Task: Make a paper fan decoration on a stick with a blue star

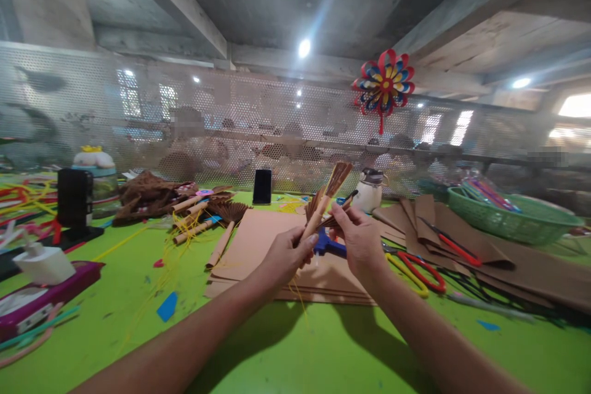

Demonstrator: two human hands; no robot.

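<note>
My left hand (pixel 295 246) is closed around the rolled handle of a brown paper fan (pixel 316 218), whose pleated paper stands up above the fingers. My right hand (pixel 362 237) pinches at the fan's right side, with fingertips together on the pleats; a dark tip sticks up there, its kind unclear. Just behind and below the hands lies a blue glue gun (pixel 331 246), partly hidden. Under both hands is a stack of brown paper sheets (pixel 258 246). Left of the stack lies another finished-looking pleated fan (pixel 226 228) with a rolled handle.
Yellow-handled scissors (pixel 409 274) and red-handled scissors (pixel 457 249) lie right, near brown paper (pixel 489 252) and a green basket (pixel 512 215). A white jar (pixel 369 191) and phone (pixel 262 186) stand behind. At left are rolled tubes (pixel 196 231) and a purple power strip (pixel 60 295).
</note>
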